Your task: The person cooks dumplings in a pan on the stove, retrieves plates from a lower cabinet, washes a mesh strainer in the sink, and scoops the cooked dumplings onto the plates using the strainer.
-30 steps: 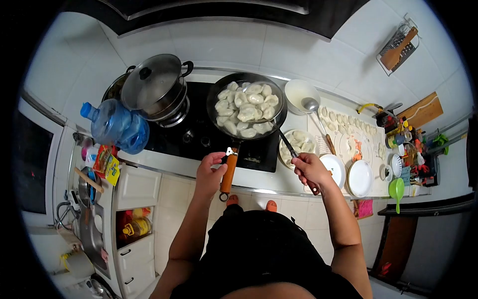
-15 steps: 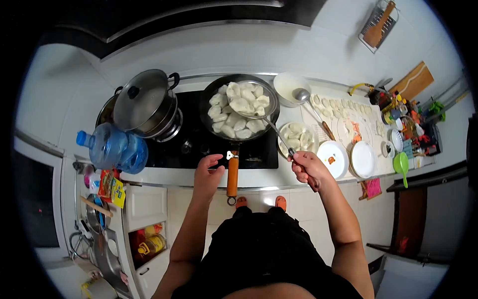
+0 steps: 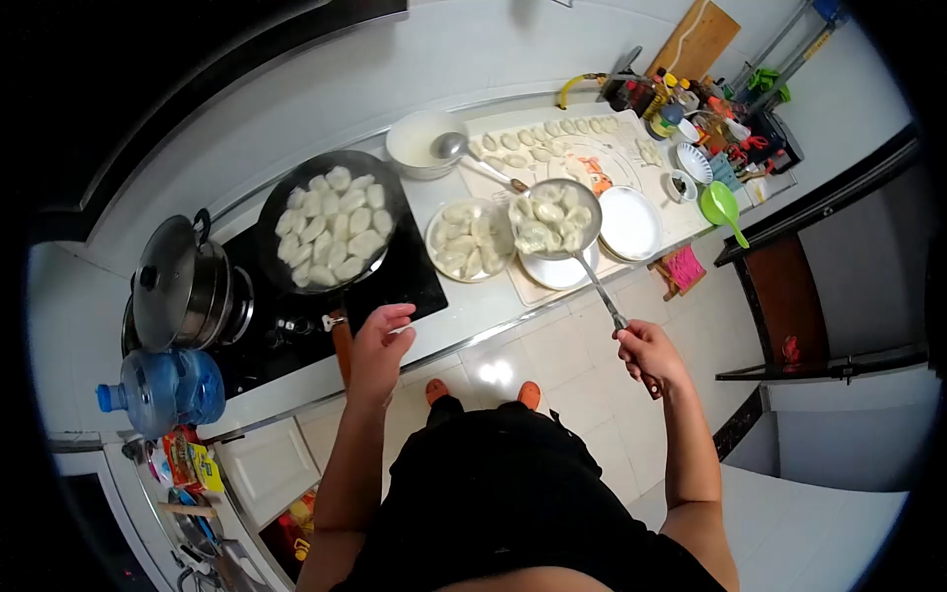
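My right hand (image 3: 651, 357) grips the handle of a skimmer (image 3: 598, 286). Its round metal bowl carries a heap of boiled dumplings (image 3: 547, 222) above the counter, partly covering a white plate (image 3: 557, 278). Left of that plate stands another plate (image 3: 434, 259) full of dumplings. Held out over the counter's front edge, my left hand (image 3: 383, 355) is empty, its fingers apart. Close beside it is the wooden handle (image 3: 341, 353) of a dark frying pan (image 3: 268, 219) on the hob, which holds many dumplings.
A white bowl (image 3: 400, 148) stands behind, with a metal ladle (image 3: 452, 146) lying beside it toward the mat. Rows of raw dumplings (image 3: 552, 130) lie on a mat. One more white plate (image 3: 633, 225) is at right. A lidded pot (image 3: 178, 271) and water jug (image 3: 163, 390) stand left.
The skimmer with its dumplings has moved right, from over the pan to over the white plates. The view has turned right. My left hand stays open near the pan handle.
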`<action>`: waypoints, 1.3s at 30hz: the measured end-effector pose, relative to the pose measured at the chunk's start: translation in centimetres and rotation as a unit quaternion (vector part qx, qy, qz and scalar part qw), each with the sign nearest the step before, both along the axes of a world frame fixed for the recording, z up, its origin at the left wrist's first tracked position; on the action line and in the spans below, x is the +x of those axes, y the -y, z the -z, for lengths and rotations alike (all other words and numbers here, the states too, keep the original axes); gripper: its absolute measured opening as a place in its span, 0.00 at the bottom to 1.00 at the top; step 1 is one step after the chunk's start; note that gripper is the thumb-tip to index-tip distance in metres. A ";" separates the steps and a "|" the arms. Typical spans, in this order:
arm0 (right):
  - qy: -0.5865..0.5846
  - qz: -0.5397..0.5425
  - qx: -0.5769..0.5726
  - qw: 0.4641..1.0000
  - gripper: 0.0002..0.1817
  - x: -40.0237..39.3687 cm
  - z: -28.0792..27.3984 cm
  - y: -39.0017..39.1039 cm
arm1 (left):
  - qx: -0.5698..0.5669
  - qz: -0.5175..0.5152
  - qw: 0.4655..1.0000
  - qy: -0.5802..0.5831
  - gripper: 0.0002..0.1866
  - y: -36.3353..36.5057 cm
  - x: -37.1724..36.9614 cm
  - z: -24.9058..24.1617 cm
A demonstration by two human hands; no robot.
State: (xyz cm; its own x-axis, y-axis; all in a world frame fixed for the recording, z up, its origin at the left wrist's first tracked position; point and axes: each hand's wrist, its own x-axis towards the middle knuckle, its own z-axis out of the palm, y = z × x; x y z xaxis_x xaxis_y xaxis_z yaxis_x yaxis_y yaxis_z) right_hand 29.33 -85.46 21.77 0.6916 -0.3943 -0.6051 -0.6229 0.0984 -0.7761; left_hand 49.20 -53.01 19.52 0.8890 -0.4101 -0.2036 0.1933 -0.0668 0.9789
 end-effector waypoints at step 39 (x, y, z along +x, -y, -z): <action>-0.126 -0.049 -0.502 0.854 0.13 -2.4 12.4 -0.9 | 0.149 0.170 0.972 -0.062 0.13 11.7 -4.5 5.2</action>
